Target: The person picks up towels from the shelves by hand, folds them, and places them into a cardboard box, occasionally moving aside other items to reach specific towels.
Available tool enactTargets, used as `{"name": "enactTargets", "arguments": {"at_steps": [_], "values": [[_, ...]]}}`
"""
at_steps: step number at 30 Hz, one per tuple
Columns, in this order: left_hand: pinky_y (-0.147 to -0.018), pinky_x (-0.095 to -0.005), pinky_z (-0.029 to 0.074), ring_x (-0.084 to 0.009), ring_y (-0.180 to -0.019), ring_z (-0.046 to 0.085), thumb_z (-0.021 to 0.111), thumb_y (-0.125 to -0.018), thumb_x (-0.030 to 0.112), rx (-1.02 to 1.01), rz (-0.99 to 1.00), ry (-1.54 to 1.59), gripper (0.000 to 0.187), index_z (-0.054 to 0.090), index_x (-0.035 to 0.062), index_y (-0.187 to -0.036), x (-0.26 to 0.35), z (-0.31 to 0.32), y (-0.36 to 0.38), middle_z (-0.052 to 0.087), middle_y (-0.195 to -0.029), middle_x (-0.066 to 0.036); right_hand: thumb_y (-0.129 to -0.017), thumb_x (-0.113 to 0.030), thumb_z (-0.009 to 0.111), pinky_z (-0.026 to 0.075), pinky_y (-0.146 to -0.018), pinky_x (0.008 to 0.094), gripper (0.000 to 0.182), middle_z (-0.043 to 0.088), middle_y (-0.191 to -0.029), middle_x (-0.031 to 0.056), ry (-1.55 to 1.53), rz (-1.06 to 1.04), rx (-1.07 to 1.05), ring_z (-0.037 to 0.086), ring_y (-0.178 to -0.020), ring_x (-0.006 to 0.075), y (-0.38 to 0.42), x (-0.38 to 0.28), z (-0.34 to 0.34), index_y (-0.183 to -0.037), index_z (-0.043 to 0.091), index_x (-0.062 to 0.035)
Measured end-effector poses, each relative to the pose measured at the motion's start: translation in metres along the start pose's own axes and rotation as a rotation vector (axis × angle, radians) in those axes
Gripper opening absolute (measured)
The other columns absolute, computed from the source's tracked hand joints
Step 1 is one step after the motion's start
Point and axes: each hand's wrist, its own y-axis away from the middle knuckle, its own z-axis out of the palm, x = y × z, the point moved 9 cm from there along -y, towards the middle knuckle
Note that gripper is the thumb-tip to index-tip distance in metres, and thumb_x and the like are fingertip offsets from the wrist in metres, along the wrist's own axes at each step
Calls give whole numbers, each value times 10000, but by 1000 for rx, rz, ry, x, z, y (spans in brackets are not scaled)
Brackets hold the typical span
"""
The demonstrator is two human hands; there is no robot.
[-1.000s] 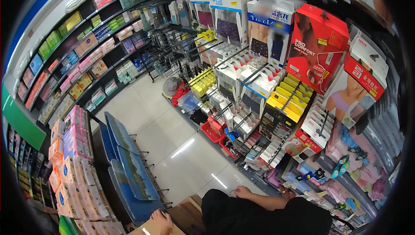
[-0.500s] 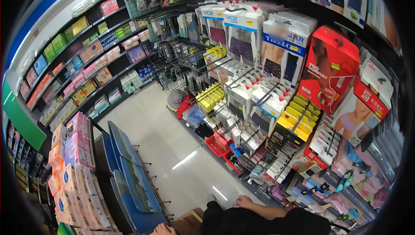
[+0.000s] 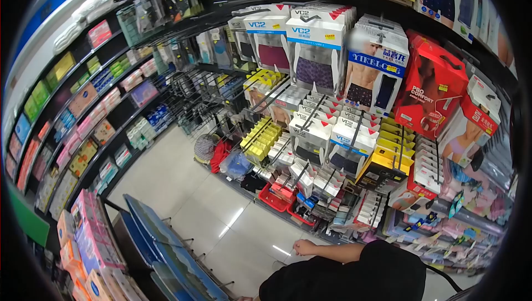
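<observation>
My right hand hangs low over the tiled floor, its fingers loosely curled with nothing visible in them. Nearest to it is the bottom of the rack of hanging packs, with a red basket on the low shelf. Of my left hand only a sliver shows at the bottom edge, its fingers hidden. Boxed underwear packs hang on hooks above and ahead of my right hand. A red pack hangs farther right.
Blue panels on a rack stand at the lower left, beside stacked tissue packs. Shelves of packaged goods line the far left wall. A tiled floor aisle runs between the racks.
The view has turned and shifted. My right hand sits slightly higher and farther left in view. My left hand, earlier visible beside a cardboard box, has mostly dropped out; the box is no longer visible.
</observation>
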Motion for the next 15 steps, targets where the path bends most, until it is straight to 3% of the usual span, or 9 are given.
{"name": "enactTargets", "arguments": {"at_steps": [1,4,7,8,10,11,13,14,15], "values": [[-743,-376,509,-256,-855,642,536,-928,319,-109,-82,154,360,618,13,-1098,20,-5,-9,663,-935,-198,-878,-235,519,547,-594,303,246,712,-804,69,-19,12,14,667,-647,148,-7,-10,-1,-940,664,-46],[-749,-390,505,-273,-861,636,555,-925,279,-181,-184,320,337,614,-6,-1094,60,-30,-33,662,-932,-203,-879,-230,521,546,-590,306,239,704,-793,70,19,-6,106,663,-634,149,-18,-35,-5,-936,658,-42],[-798,-410,491,-322,-933,630,536,-933,247,-287,-119,268,329,608,-22,-1109,32,-19,-72,663,-973,-212,-874,-221,536,541,-576,303,227,696,-787,74,-87,73,166,658,-617,157,-23,-45,-13,-940,655,-40],[-798,-410,491,-322,-933,630,536,-933,247,-298,-115,272,329,608,-22,-1109,52,-33,-76,663,-973,-212,-873,-217,542,538,-568,301,221,695,-781,73,-35,44,205,657,-613,158,-23,-49,-18,-944,655,-40],[-909,-411,460,-359,-1034,596,540,-929,223,-396,-298,267,331,591,-21,-1147,70,-55,-81,649,-1051,-214,-872,-213,549,535,-560,298,215,693,-775,72,13,17,241,656,-609,159,-25,-56,-21,-947,655,-41],[-909,-411,460,-359,-1034,596,540,-929,223,-394,-296,266,331,591,-21,-1147,59,-57,-91,649,-1051,-214,-873,-210,550,533,-554,297,214,691,-769,75,-12,25,247,656,-609,158,-27,-58,-24,-946,654,-38],[-1016,-384,410,-325,-1135,556,585,-905,208,-511,38,-35,382,553,-10,-1217,36,-36,-124,609,-1163,-212,-875,-207,551,531,-549,296,212,688,-763,79,-33,21,248,656,-609,157,-36,-67,-31,-945,653,-36],[-1024,-373,415,-223,-1246,502,653,-853,235,-709,-51,-53,588,444,14,-1356,9,-11,-151,503,-1353,-208,-878,-199,547,530,-548,296,209,688,-760,83,-81,30,264,656,-610,155,-42,-69,-36,-945,652,-31],[-1024,-373,415,-223,-1246,502,653,-853,235,-703,-51,-51,588,444,14,-1356,-14,0,-171,503,-1353,-208,-881,-192,543,529,-546,296,207,687,-756,88,-129,41,278,656,-610,154,-49,-69,-38,-945,650,-27]]}}
